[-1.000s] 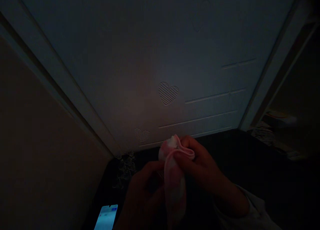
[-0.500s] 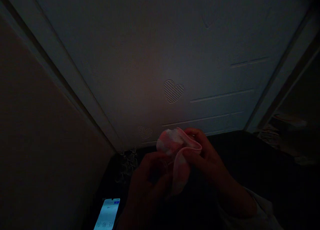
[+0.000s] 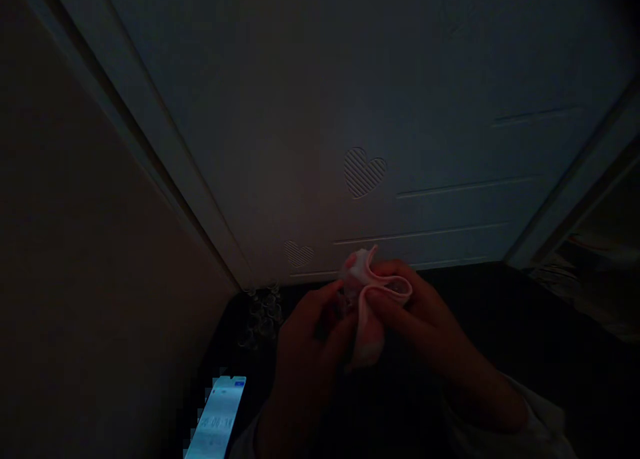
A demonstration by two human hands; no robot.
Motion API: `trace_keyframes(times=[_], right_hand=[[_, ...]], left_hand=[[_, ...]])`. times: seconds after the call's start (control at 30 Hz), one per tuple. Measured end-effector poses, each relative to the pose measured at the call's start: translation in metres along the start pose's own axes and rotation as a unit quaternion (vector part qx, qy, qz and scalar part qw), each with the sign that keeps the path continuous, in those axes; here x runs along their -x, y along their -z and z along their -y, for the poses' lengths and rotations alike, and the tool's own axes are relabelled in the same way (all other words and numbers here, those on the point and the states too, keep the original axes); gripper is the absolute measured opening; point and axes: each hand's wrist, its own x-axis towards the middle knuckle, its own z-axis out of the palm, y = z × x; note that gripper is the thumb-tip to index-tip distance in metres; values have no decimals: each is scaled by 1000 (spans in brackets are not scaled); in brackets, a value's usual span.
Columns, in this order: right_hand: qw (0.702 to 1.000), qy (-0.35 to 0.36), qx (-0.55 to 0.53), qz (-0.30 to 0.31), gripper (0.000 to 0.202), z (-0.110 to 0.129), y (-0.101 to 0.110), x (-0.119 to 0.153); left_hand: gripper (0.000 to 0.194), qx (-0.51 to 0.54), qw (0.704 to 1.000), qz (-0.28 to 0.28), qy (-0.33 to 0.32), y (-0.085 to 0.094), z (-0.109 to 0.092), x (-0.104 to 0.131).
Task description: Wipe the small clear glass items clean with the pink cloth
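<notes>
Dim panel [image 3: 280, 132], pink cloth [image 3: 371, 339] between hands [image 3: 425, 312]

Your one view looks out from your head, facing forward and down over your bare left hand [image 3: 310, 339] and bare right hand [image 3: 420, 306], both near the lens, towards the pale, flat, heart-carved panel [image 3: 270, 139] beyond the black worktop [image 3: 540, 332].

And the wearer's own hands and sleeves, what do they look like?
Left hand and right hand are bare, no gloves visible. Pale greyish fabric right sleeve ends near the wrist; a similar pale left sleeve barely shows. Too dark for finer markings.
</notes>
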Motion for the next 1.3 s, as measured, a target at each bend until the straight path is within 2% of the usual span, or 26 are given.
trace_keyframes(times=[0.1, 0.23, 0.4, 0.5, 0.6, 0.73, 0.87, 1.0, 1.1, 1.3], right_hand=[[1000, 13, 15, -11, 3, -1, -1, -1], [999, 19, 35, -24, 11, -2, -1, -2], [998, -27, -21, -49, 13, -6, -2, -3], [994, -58, -68, -61, 23, -5, -2, -2], [992, -80, -90, -44, 33, 1, -1, -2], [993, -95, -76, 4, 35, 9, 2, -1], [997, -61, -33, 46, 33, 14, 5, 1], [997, -13, 1, 80, 29, 14, 4, 1], [994, 3, 34, 101, 27, 15, 2, 0], [991, 21, 82, 108, 27, 21, 2, 0]], left_hand=[[29, -3, 1000, 1, -15, -3, 1, 0], [27, -13, 999, 1, -46, -3, 1, 0], [25, -28, 997, -4, -66, 1, 3, 0], [24, -31, 998, -10, -46, 5, 6, -1], [24, -9, 1000, -13, -2, 8, 7, -2], [24, 40, 998, -25, 40, 12, 4, 0], [23, 86, 993, -5, 75, 17, -2, 0], [12, 129, 986, 11, 105, 21, -5, -2], [7, 129, 985, 16, 109, 23, -4, -3], [21, 124, 987, 53, 88, 24, -3, -6]])
